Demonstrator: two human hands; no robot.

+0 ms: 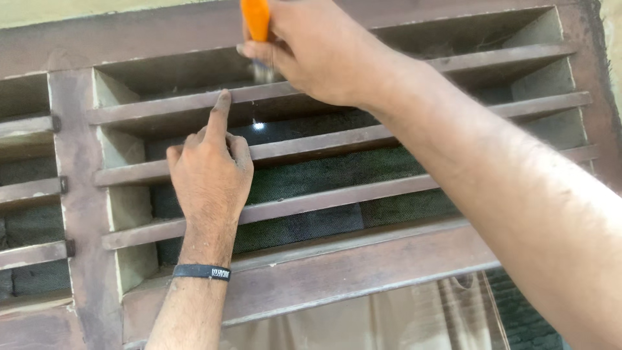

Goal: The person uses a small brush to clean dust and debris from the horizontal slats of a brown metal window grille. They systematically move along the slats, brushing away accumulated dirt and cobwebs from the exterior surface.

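The right hand (pixel 317 55) is closed around an orange handle (pixel 256 18), the tool's blurred tip just below the fingers at 6 o'clock, against the top slat (pixel 162 107). The left hand (pixel 210 172) holds nothing; 1 finger (pixel 220 110) points up at 12 o'clock, touching that slat, the rest curled.

A home window: brown louvred wooden frame (pixel 337 272), mesh screen (pixel 324 175), curtain (pixel 389 317) below.

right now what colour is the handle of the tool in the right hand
Orange: the tool's plastic handle, gripped by the right hand, seen in the head view.
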